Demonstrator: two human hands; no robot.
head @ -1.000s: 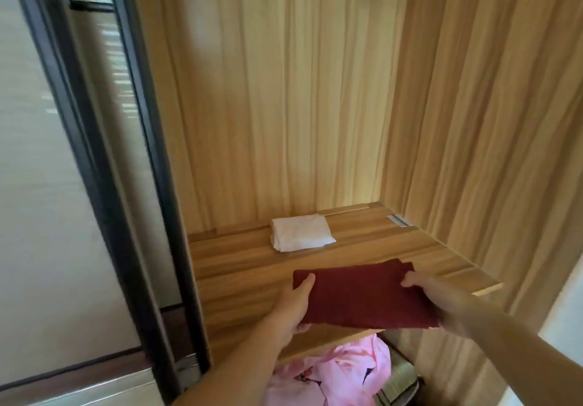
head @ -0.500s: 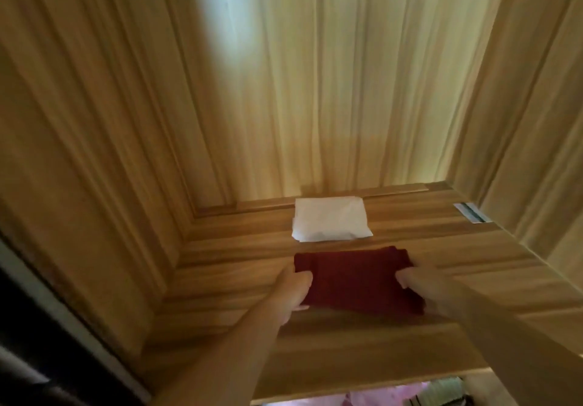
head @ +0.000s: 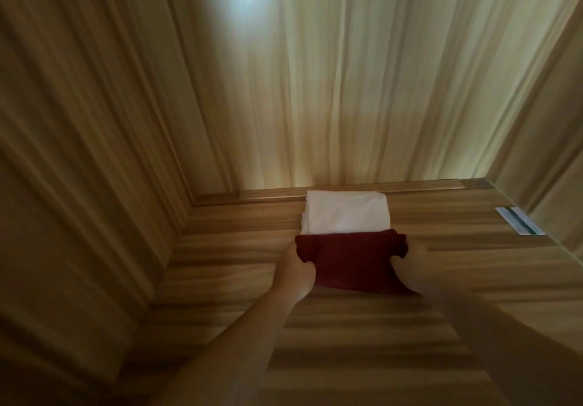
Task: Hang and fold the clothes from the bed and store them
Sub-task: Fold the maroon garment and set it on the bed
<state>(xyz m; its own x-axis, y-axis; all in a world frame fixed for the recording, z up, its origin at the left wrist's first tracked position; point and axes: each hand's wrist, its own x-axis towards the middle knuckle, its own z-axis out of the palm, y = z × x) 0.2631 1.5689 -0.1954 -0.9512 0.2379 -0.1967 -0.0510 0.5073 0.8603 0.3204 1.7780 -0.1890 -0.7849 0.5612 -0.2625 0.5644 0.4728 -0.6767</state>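
A folded dark red garment (head: 351, 260) lies on the wooden wardrobe shelf (head: 220, 285), its far edge touching a folded white garment (head: 345, 213) that sits against the back wall. My left hand (head: 295, 271) grips the red garment's left edge, thumb over the top. My right hand (head: 410, 268) grips its right edge the same way. The cloth bunches a little at both far corners.
Wooden walls close the shelf in on the left (head: 94, 184), back (head: 347, 90) and right (head: 552, 153). A small white and green label (head: 519, 225) lies flat on the shelf at the far right.
Both hands have pushed the red garment deeper along the shelf until it meets the white one. The camera has moved further into the wardrobe; the door frame and pink clothes below are out of view.
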